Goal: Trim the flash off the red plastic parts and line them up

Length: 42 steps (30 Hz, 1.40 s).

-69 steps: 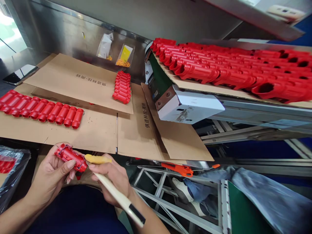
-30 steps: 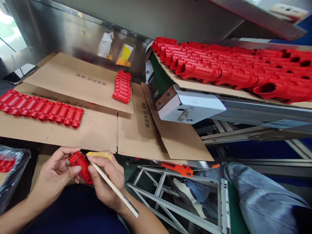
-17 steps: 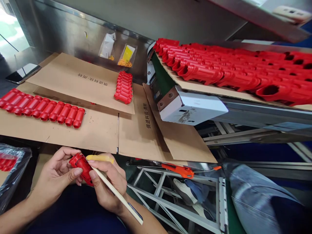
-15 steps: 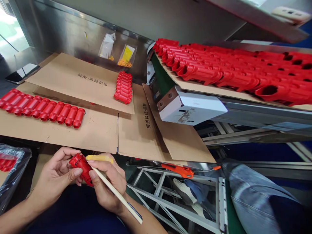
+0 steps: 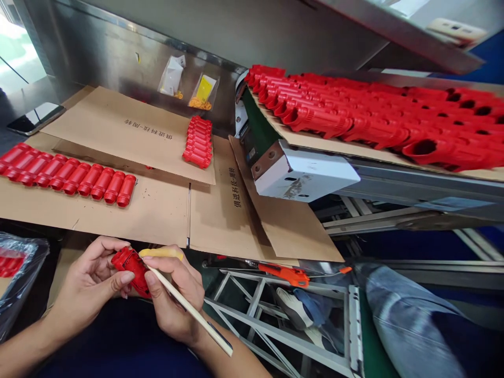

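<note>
My left hand (image 5: 92,283) is closed around a red plastic part (image 5: 136,272), a short tube-like piece with cut-outs on top, held between thumb and fingers just off the cardboard's near edge. My right hand (image 5: 177,291) grips a slim, cream-coloured stick-shaped tool (image 5: 197,315) like a pen; its tip at the red part is hidden by my fingers. A yellow cover (image 5: 161,253) wraps one right finger. The right thumb also appears to touch the red part. Beyond my hands, a row of red tubes (image 5: 103,182) lies on the cardboard (image 5: 157,215).
A stack of small red parts (image 5: 197,140) lies on an upper cardboard sheet (image 5: 118,121). Many red housings (image 5: 378,121) fill the raised conveyor at right, with a white bracket (image 5: 303,170) at its corner. A phone (image 5: 35,116), plastic bags (image 5: 203,92) and an orange-handled tool (image 5: 285,274) lie around.
The cream tool's rear end has swung slightly right and up. The red part has turned a little in my fingers. The view has shifted slightly.
</note>
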{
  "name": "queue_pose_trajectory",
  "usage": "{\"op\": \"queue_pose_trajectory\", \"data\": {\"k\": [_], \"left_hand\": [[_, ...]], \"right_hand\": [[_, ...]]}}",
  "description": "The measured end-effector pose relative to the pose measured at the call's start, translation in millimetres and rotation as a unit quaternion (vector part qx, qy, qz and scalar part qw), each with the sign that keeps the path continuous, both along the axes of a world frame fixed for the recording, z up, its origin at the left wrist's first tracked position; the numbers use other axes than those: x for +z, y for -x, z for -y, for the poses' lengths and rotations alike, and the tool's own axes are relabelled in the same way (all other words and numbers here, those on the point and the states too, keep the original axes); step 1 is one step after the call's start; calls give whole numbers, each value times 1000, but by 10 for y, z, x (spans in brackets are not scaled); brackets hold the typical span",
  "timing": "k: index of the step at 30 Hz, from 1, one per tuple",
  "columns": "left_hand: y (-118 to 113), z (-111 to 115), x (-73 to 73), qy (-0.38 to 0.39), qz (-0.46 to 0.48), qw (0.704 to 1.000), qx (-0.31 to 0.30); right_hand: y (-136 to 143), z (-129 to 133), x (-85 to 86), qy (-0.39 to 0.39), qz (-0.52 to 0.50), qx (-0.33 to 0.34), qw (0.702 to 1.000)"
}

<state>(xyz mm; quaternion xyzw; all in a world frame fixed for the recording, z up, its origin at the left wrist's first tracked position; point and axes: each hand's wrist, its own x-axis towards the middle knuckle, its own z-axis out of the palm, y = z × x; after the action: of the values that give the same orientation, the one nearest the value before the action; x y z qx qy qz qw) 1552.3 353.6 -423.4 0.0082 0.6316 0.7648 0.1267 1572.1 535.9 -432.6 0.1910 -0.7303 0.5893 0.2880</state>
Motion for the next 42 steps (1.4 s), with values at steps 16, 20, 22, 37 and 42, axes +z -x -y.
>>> {"op": "queue_pose_trajectory", "data": {"k": [16,20,22,37,42], "left_hand": [[60,73,112,54,12,998,6],[-32,-27,172,20,84,996,34],[-46,-45,184,19,81,996,27],[-47,-9,147,43,78,996,10],[-35,-1,171,35,82,995,48]], "right_hand": [[-22,-171,184,48,84,40,995],[28,-170,181,75,102,71,989],[39,-161,159,78,110,70,988],[24,-239,205,58,200,75,975],[-15,-281,192,94,267,107,953]]}}
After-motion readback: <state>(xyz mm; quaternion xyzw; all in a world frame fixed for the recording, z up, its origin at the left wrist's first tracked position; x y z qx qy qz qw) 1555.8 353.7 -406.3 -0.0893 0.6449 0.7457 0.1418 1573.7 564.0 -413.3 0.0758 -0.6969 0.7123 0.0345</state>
